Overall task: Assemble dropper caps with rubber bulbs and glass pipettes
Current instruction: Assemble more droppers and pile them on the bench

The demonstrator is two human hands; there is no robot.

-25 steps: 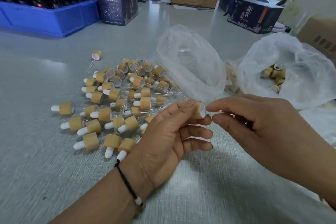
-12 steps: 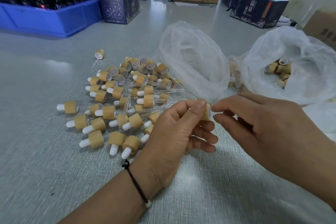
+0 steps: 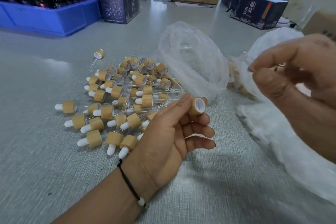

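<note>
Left hand pinches a cap; right hand raised, fingers curled together.

Cap sits between left thumb and fingertips above the table, white-lined open end facing the right hand, well apart from it. Right thumb and forefinger are pinched together; blur, so can't tell if they hold a pipette. Pile of finished droppers lies left of the hand. Two clear bags behind: one beside the pile, another behind the right hand with loose caps.
</note>
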